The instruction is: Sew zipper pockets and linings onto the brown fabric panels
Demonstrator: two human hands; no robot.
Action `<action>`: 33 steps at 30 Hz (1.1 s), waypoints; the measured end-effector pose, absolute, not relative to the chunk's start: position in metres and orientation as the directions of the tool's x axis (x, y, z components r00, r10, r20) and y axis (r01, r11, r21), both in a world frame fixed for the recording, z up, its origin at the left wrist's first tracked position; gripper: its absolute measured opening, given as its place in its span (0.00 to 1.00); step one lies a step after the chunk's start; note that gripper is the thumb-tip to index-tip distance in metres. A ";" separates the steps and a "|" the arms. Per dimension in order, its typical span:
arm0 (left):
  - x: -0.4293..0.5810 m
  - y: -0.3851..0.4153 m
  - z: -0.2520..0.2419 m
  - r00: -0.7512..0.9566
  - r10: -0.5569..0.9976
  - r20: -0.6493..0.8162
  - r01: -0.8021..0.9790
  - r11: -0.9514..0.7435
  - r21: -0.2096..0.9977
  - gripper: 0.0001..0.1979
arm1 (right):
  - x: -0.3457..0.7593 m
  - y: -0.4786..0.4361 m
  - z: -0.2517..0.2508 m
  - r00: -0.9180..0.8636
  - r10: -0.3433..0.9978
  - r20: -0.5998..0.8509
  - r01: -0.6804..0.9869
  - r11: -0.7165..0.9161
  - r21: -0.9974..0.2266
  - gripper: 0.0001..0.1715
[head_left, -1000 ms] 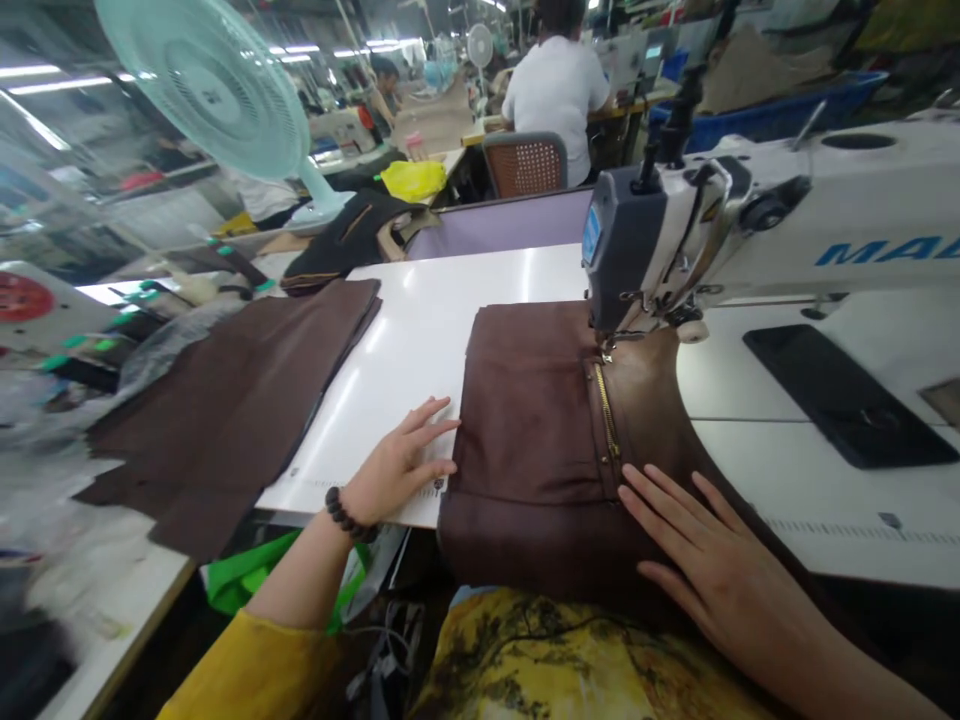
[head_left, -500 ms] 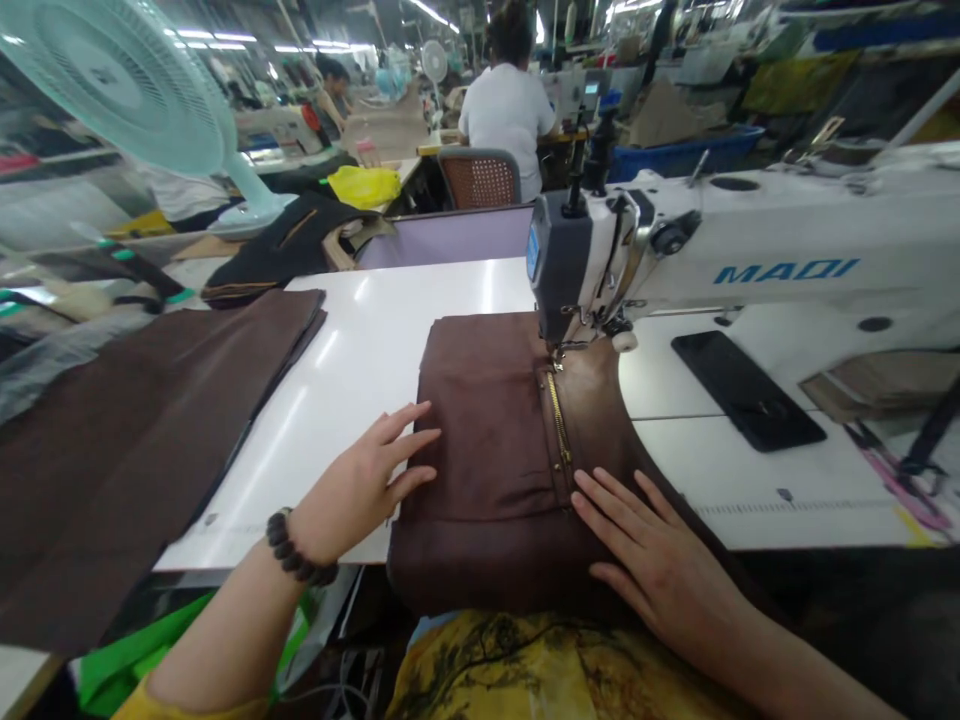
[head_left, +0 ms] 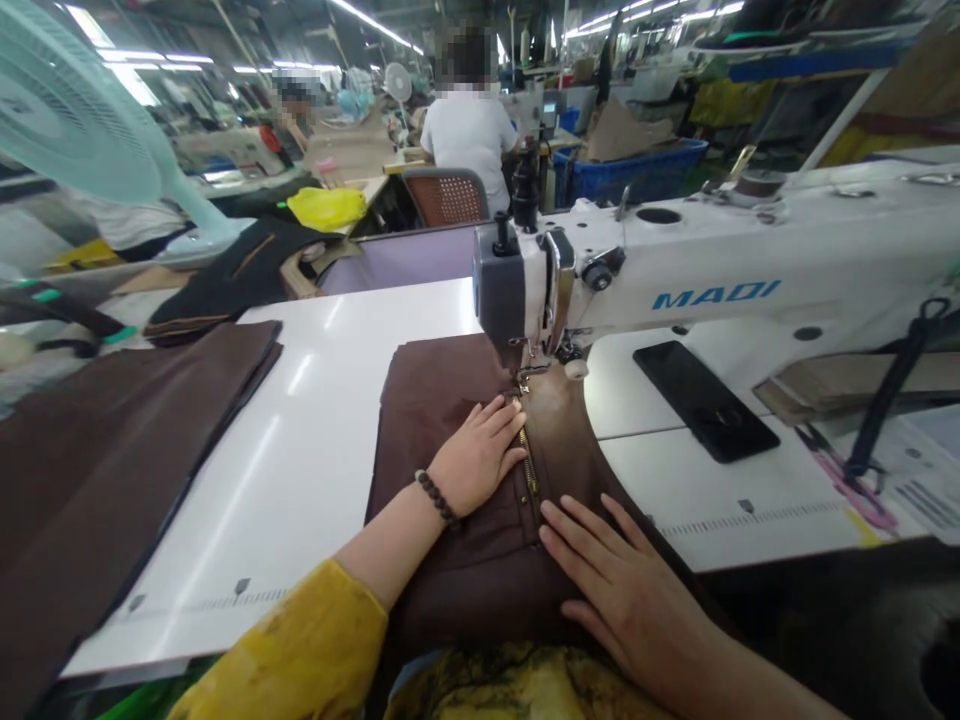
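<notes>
A brown fabric piece (head_left: 442, 385) with a brass zipper (head_left: 529, 468) lies on the white table under the needle of a white sewing machine (head_left: 675, 270). My left hand (head_left: 480, 455), a bead bracelet on its wrist, rests flat on the fabric just left of the zipper, fingertips close to the presser foot (head_left: 525, 378). My right hand (head_left: 622, 590) lies flat and spread on the fabric to the right of the zipper, near the table's front edge. Neither hand grips anything.
A stack of brown fabric pieces (head_left: 112, 450) covers the table's left side. A black phone (head_left: 705, 400) lies right of the machine head. A teal fan (head_left: 67, 120) stands at far left. A person in white (head_left: 469, 135) sits at a station behind.
My left hand has moved right from the fabric's left edge onto the fabric, up to the zipper by the presser foot. My right hand stays flat on the fabric.
</notes>
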State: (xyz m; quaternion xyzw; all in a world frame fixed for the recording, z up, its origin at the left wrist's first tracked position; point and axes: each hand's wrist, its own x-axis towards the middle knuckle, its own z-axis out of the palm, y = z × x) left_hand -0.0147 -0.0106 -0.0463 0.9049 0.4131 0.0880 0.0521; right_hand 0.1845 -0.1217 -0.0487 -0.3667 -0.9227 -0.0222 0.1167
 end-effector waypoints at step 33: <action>-0.012 -0.058 -0.041 0.731 0.682 0.022 0.665 -0.719 0.201 0.24 | 0.197 -0.127 -0.041 -0.598 0.721 0.351 0.694 0.684 -0.225 0.16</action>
